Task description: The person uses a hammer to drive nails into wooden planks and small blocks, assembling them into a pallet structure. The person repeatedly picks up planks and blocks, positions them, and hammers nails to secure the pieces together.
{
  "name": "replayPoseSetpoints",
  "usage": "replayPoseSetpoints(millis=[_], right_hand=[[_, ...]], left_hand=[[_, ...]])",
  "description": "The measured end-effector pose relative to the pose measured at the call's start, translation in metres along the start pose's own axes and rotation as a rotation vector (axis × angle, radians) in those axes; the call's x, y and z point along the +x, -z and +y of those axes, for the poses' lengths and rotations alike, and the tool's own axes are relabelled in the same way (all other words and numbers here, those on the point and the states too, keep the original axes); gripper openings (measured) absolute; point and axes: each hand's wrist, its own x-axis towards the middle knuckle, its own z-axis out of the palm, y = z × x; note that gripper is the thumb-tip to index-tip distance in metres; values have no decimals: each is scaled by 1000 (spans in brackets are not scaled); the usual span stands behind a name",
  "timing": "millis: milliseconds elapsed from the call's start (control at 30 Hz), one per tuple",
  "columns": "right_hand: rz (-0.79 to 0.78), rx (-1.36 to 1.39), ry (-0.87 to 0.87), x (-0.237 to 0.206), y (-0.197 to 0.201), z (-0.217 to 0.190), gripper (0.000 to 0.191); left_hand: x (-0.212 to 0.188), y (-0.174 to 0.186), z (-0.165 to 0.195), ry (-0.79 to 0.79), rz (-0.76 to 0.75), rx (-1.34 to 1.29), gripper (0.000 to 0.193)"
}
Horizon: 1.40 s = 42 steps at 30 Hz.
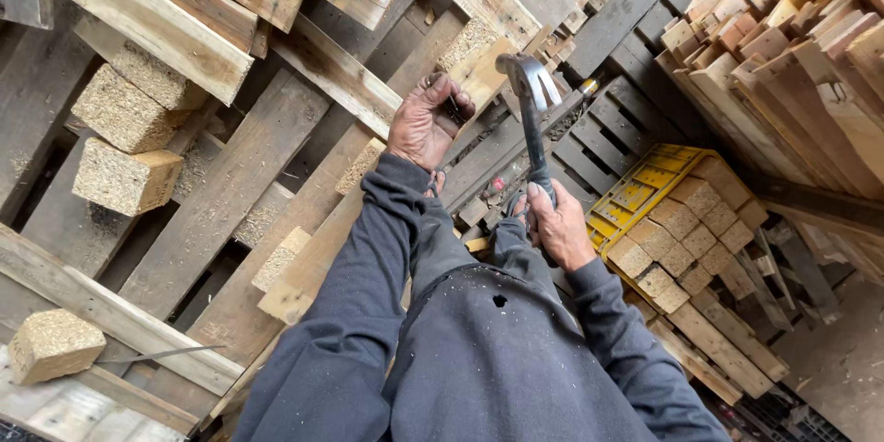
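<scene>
At frame centre, the right hand (559, 228) gripped a claw hammer (531, 106) raised above a pallet board (322, 221); the left hand (425, 122) closed on something small, unidentifiable, against that board. A mis-aimed blow could strike those fingers.

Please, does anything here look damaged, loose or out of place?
Yes. A long bent nail sticks out sideways from a pallet board at lower left, beside a chipboard block lying askew. The dark trousers have a small hole. The right hand grips a hammer.
</scene>
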Motion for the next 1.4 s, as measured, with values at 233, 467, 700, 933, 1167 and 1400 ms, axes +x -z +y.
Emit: replayPoseSetpoints(millis=[233, 467, 700, 933, 1167, 1400], right_hand=[[4, 42, -70, 6, -3, 0, 41], [75, 12, 21, -8, -13, 1, 39], [39, -27, -5, -21, -8, -22, 40], [-59, 162, 367, -37, -10, -54, 36], [56, -58, 150, -38, 2, -95, 30], [-178, 113, 923, -39, 15, -123, 32]], left_hand=[[14, 6, -4, -166, 100, 414, 20], [46, 6, -25, -811, 195, 1225, 20], [44, 11, -25, -877, 91, 1531, 16], [46, 6, -21, -876, 28, 1500, 14], [44, 0, -13, -700, 120, 1710, 18], [50, -2, 0, -910, 537, 1105, 36]])
